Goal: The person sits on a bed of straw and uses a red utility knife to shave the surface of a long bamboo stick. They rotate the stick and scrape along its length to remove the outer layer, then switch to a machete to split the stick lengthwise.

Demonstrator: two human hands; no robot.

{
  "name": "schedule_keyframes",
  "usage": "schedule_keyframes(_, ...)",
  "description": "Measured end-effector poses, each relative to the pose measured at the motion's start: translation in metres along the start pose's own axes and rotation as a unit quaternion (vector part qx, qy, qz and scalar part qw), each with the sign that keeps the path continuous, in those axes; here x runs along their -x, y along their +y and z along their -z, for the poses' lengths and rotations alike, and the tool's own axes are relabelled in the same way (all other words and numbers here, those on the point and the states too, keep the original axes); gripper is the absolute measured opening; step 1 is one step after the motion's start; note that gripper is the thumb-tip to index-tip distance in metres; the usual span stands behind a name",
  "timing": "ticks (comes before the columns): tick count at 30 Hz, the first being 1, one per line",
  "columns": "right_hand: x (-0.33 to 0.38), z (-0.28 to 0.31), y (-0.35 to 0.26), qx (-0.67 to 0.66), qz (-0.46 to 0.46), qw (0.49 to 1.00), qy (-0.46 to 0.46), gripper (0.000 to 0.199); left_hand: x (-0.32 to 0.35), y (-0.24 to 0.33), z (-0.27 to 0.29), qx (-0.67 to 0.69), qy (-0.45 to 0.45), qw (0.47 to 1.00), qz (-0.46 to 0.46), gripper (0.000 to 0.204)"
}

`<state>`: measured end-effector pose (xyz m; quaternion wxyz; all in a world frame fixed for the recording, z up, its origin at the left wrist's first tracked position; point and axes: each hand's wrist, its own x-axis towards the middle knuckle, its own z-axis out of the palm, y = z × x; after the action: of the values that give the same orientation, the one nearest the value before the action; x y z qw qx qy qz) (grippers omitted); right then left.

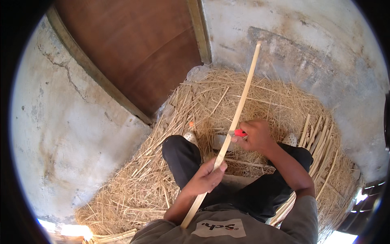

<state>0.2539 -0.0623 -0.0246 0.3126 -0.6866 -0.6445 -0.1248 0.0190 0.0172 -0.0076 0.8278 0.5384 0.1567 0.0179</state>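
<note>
So the person's sitting on the floor in a big heap of straw-like shavings (pixel 260 101), knees up in black trousers (pixel 183 152). The left hand (pixel 205 179) has its fingers wrapped tight around a long pale wooden strip (pixel 239 105), gripping it low down, just in front of the chest. The strip runs from near the grey shirt (pixel 219 225) up and away to the right, its far tip reaching the stained concrete wall (pixel 308 44).

The right hand (pixel 256 136) is a bit farther along the same strip, fingers curled shut around a small cutter with a red handle (pixel 240 132), which sits right against the strip's right edge. Can't make out the blade itself.

Just to the right of the right knee there's a bundle of finished-looking pale sticks (pixel 319 142) lying on the shavings. A brown wooden door (pixel 134 49) stands at the far left, with cracked wall next to it.
</note>
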Motion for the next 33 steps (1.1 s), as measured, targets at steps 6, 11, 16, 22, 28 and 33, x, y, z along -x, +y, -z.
schedule_keyframes(6,0.018,-0.013,-0.018,-0.081,0.006,0.997,-0.012,0.053,-0.008,0.003,0.001,0.154,-0.036,0.987,0.031,0.023)
schedule_keyframes(11,-0.005,-0.001,0.030,-0.015,-0.093,0.995,0.031,0.054,-0.013,-0.002,-0.006,0.297,-0.061,0.951,0.059,0.021)
schedule_keyframes(16,0.009,-0.009,-0.007,-0.041,0.006,0.999,-0.011,0.055,-0.013,-0.007,0.000,0.349,-0.092,0.931,0.054,0.021)
schedule_keyframes(22,0.002,-0.011,0.005,-0.040,-0.024,0.999,0.027,0.055,-0.004,-0.006,-0.004,0.353,-0.077,0.931,0.056,0.021)
schedule_keyframes(28,0.004,-0.005,-0.009,-0.023,0.051,0.997,0.049,0.054,0.002,0.002,-0.015,0.301,-0.048,0.951,0.055,0.023)
schedule_keyframes(33,0.002,-0.008,0.005,-0.045,-0.011,0.998,0.043,0.051,0.008,0.008,-0.021,0.265,-0.015,0.962,0.062,0.024)
